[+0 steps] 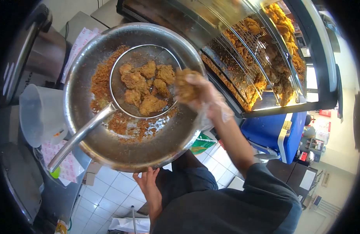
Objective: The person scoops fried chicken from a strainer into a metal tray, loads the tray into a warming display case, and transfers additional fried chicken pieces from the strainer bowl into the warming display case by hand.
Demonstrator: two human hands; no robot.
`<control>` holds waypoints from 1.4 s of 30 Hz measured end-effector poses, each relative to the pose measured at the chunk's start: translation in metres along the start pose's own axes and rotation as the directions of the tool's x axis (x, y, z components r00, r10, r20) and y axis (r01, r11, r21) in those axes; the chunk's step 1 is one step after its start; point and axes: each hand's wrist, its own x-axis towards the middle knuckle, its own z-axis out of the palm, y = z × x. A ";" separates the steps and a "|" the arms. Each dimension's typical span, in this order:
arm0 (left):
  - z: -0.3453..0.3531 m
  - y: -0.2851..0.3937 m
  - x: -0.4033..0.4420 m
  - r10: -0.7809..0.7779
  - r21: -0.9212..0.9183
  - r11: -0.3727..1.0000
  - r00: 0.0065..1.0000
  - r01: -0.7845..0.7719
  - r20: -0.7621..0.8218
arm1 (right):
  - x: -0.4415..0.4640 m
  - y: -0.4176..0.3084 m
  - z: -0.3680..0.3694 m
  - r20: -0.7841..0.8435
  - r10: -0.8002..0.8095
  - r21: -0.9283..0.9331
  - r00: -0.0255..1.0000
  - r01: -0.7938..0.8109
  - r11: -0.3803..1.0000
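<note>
A large steel bowl (80, 128) with brown crumbs around its inside fills the left and middle of the view. In it lies a round wire strainer (110, 84) with a metal handle (82, 134) pointing to the lower left. Several pieces of fried chicken (135, 82) are in the strainer. Over the bowl's right side, my right hand (205, 91), somewhat blurred, is closed around a piece of fried chicken (186, 87); clear plastic shows at its wrist. At the bowl's near rim, the fingertips of my left hand (149, 187) touch the outer edge, fingers apart.
A lit display cabinet (223, 113) at upper right holds fried chicken on wire racks (248, 54). Below it stands a blue cooler box (262, 130). To the left are a translucent plastic container (39, 113) and printed paper (63, 160) on a metal counter. White floor tiles (110, 183) show below.
</note>
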 end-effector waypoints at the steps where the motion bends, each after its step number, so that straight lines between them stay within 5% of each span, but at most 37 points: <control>1: 0.003 0.002 0.000 0.002 -0.001 1.000 1.000 -0.002 -0.003 | 0.012 0.014 0.006 -0.038 0.104 0.093 0.994 -0.100 0.991; 3: 0.007 0.006 -0.002 0.003 0.008 1.000 1.000 -0.003 -0.012 | 0.006 0.017 0.030 -0.005 0.047 0.154 0.999 -0.045 0.987; 6: 0.003 0.005 -0.002 -0.044 0.024 0.999 0.999 0.044 -0.005 | -0.004 0.007 0.011 -0.071 -0.356 -0.143 0.932 0.344 0.928; 7: 0.001 0.005 -0.002 -0.058 0.026 0.998 0.998 0.058 0.005 | -0.013 -0.018 0.005 0.016 -0.539 -0.453 0.842 0.486 0.747; 9: -0.003 0.004 0.000 -0.067 0.023 0.997 0.998 0.067 0.013 | -0.014 -0.061 -0.015 0.147 -0.862 -0.786 0.486 0.587 0.196; 10: -0.004 0.003 0.000 -0.071 0.020 0.997 0.997 0.071 0.016 | -0.012 -0.090 -0.032 0.313 -0.907 -0.937 0.281 0.246 -0.247; 11: -0.001 0.004 -0.001 -0.055 0.026 0.998 0.998 0.055 0.010 | -0.012 -0.114 -0.038 0.444 -0.868 -0.881 0.221 -0.067 -0.468; 12: 0.003 0.006 -0.002 -0.038 0.029 0.999 0.999 0.037 0.002 | -0.001 -0.136 -0.054 0.533 -0.823 -0.797 0.195 -0.211 -0.566; 15: 0.003 0.005 -0.002 -0.015 0.011 1.000 1.000 0.015 -0.001 | 0.027 -0.184 -0.092 0.622 -0.754 -0.716 0.212 -0.235 -0.657; 18: 0.003 0.006 -0.003 -0.009 0.016 1.000 1.000 0.009 0.006 | 0.054 -0.214 -0.107 0.415 -0.856 -0.724 0.309 -0.458 -0.516; 21: 0.003 0.005 -0.002 -0.018 0.021 1.000 1.000 0.018 0.006 | 0.062 -0.237 -0.100 0.236 -0.864 -0.858 0.445 -0.322 -0.401; 22: 0.001 0.004 -0.002 -0.023 0.020 1.000 1.000 0.023 -0.004 | 0.064 -0.251 -0.095 0.070 -0.830 -0.854 0.553 -0.397 -0.337; 25: 0.005 0.007 -0.003 -0.013 0.036 0.999 1.000 0.013 0.001 | 0.111 -0.278 -0.154 0.075 -0.844 -0.911 0.531 -0.308 -0.275; 26: 0.002 0.007 -0.002 -0.033 0.027 0.999 0.999 0.033 0.023 | 0.114 -0.264 -0.147 0.162 -0.926 -0.818 0.341 -0.478 -0.319; 29: -0.001 0.003 -0.001 -0.036 0.011 0.999 0.999 0.036 0.011 | 0.108 -0.266 -0.122 -0.004 -0.939 -0.782 0.343 -0.587 -0.211; 32: -0.002 -0.003 0.001 -0.021 -0.044 0.999 1.000 0.021 0.002 | 0.130 -0.276 -0.170 0.152 -0.852 -0.635 0.502 -0.611 -0.473; 35: -0.001 -0.004 0.004 0.003 -0.035 0.999 1.000 -0.002 0.016 | 0.099 -0.239 -0.143 0.471 -0.872 -0.710 0.129 -0.532 -0.462; 42: -0.005 -0.006 0.008 0.013 0.020 1.000 0.999 -0.014 0.044 | 0.029 -0.189 -0.055 -0.063 -0.931 -0.893 0.361 -0.437 -0.109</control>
